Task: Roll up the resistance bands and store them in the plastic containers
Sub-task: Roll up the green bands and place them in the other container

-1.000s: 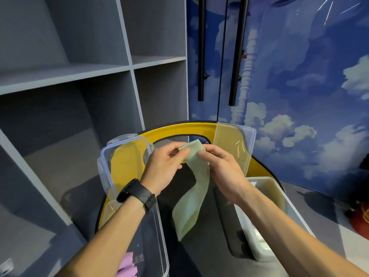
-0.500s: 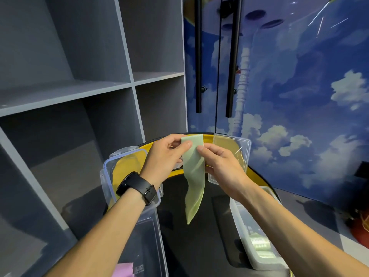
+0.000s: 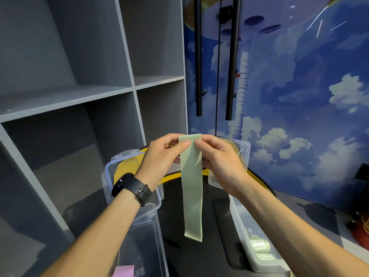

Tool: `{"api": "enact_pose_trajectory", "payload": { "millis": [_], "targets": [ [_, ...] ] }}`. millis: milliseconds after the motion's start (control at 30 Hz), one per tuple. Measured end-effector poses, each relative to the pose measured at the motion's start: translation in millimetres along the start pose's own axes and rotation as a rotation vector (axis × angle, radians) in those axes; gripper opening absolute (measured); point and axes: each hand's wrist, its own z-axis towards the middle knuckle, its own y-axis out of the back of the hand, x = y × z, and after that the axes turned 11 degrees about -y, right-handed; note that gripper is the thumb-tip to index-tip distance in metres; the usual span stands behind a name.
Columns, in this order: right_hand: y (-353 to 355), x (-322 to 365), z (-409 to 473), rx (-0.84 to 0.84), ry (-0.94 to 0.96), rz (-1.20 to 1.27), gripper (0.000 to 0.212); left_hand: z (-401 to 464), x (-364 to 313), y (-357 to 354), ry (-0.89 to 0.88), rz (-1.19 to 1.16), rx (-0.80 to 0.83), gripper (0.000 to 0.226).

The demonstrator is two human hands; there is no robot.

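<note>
A pale green resistance band (image 3: 192, 188) hangs flat and straight down in front of me. My left hand (image 3: 161, 156), with a black watch on its wrist, pinches the band's top left corner. My right hand (image 3: 219, 158) pinches the top right corner. Below on the left stands a clear plastic container (image 3: 147, 232) with its lid (image 3: 119, 166) hinged up; a pink band (image 3: 123, 271) lies in it. On the right a second clear container (image 3: 241, 226) holds a rolled green band (image 3: 259, 245), its lid (image 3: 242, 156) also raised.
The containers sit on a round black surface with a yellow rim (image 3: 257, 176). Grey open shelving (image 3: 79, 92) stands on the left. A door with two black bar handles (image 3: 231, 56) and a sky mural is behind. A red object (image 3: 361, 232) lies at the far right.
Both hands have lifted the green band higher and pulled it flat; it now hangs straight instead of curling. The view has tilted up.
</note>
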Motion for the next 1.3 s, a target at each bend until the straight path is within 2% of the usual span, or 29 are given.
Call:
{"api": "enact_pose_trajectory", "payload": {
  "millis": [367, 667, 933, 1100, 1200, 1300],
  "targets": [
    [4.1, -1.1, 0.4, -0.008, 0.031, -0.018, 0.014, -3.7, 5.4, -1.4, -0.047, 0.004, -0.022, 0.014],
    [5.0, 2.0, -5.7, 0.079, -0.012, 0.010, 0.016, -9.1, 13.4, -4.7, -0.118, 0.020, -0.086, 0.014],
    [6.0, -15.9, -9.9, 0.054, -0.076, 0.094, 0.016, -21.2, 36.7, -13.3, -0.122, 0.008, -0.094, 0.024],
    [5.2, -34.8, -5.6, 0.024, -0.113, 0.117, 0.019, -27.4, 48.6, -14.9, -0.045, -0.073, -0.053, 0.026],
    [4.2, -46.3, -4.4, 0.006, -0.113, 0.118, 0.014, -36.2, 57.4, -14.1, 0.020, -0.192, -0.008, 0.033],
    [4.3, -56.9, -5.1, -0.022, -0.102, 0.071, 0.012, -47.1, 65.8, -18.1, 0.083, -0.244, -0.060, 0.027]
  ]
}}
